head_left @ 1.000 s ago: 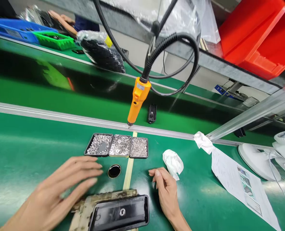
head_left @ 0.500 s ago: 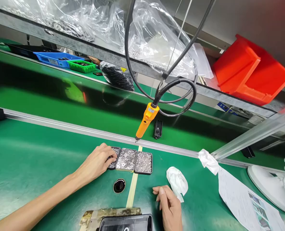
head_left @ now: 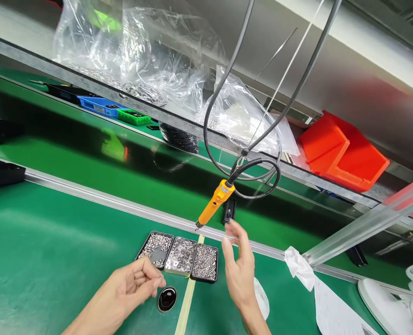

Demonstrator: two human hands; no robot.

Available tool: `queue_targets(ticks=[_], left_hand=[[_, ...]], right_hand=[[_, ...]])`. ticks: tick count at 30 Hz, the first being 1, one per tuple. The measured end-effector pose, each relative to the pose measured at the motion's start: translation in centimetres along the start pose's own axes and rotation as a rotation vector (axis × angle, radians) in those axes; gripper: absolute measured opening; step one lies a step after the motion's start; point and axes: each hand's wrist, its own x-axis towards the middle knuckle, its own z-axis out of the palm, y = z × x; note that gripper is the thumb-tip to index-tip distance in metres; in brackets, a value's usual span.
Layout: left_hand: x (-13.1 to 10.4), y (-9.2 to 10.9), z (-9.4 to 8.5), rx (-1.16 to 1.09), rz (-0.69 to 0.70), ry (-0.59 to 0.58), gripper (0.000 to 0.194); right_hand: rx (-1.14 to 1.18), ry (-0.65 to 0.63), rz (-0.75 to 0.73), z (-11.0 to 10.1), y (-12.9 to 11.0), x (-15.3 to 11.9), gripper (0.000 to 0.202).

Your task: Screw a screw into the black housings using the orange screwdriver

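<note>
My left hand [head_left: 131, 288] is closed in a pinch just in front of the left tray of screws [head_left: 157, 246]; whatever lies between its fingertips is too small or hidden to make out. My right hand [head_left: 239, 265] is raised with thumb and fingers apart, holding nothing, below the hanging orange electric screwdriver [head_left: 213, 204]. Beside the screws stand a tray of washers [head_left: 181, 256] and a tray of small metal parts [head_left: 205, 263]. Near my left fingertips lies a round, shiny black piece [head_left: 167, 299].
Yellow tape [head_left: 185, 307] runs down the green bench. A crumpled white tissue [head_left: 261, 300] lies partly behind my right wrist. Overhead, a shelf carries clear plastic bags [head_left: 164, 56] and a red bin [head_left: 342, 153]. A slanted post [head_left: 353, 228] and a paper sheet [head_left: 335, 307] are at the right.
My left hand has come out of the screw tray toward me, fingers pinched. My right hand has risen from beside the tissue toward the screwdriver, opening. The view has tilted upward.
</note>
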Motion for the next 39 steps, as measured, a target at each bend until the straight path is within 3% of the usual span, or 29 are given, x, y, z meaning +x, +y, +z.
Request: queue_targets(ticks=[2, 4, 8, 11, 15, 19, 21, 32, 36, 39], left_hand=[[-0.5, -0.2, 0.9, -0.13, -0.006, -0.005, 0.04], [-0.7, -0.6, 1.4, -0.119, 0.006, 0.018, 0.041], [-0.9, -1.5, 1.7, 0.049, -0.013, 0.032, 0.048], [-1.2, -1.3, 1.9, 0.1, -0.002, 0.049, 0.046], [-1.5, -0.5, 2.6, 0.096, 0.063, 0.13, 0.043], [-1.8, 0.1, 3.4, 0.145, 0.087, 0.166, 0.031], [-2.0, 0.3, 3.6, 0.125, 0.105, 0.16, 0.024], [-2.8, 0.9, 3.4, 0.019, 0.122, 0.101, 0.009], [-2.7, 1.4, 3.5, 0.011, 0.092, 0.115, 0.01], [-2.8, 1.6, 3.6, 0.025, 0.147, 0.162, 0.008]], right_hand=[[0.092, -0.052, 0.006, 2.0, -1.1, 3.4, 0.077], [0.156, -0.126, 0.01, 3.9, -1.5, 5.2, 0.084], [0.226, -0.098, 0.037, 5.9, -1.3, 4.5, 0.062], [0.338, -0.083, 0.055, 5.6, -1.9, 2.6, 0.047], [0.64, -0.145, 0.054, 4.8, -4.7, 0.7, 0.052], [0.866, -0.102, 0.095, 4.8, -7.8, -0.9, 0.02], [0.911, -0.114, 0.102, 4.9, -8.6, -1.6, 0.016], [0.922, -0.178, 0.093, 5.3, -8.9, -2.3, 0.019], [0.937, -0.193, -0.001, 5.7, -8.8, -2.6, 0.014], [0.938, -0.211, -0.055, 6.1, -8.8, -3.0, 0.013]])
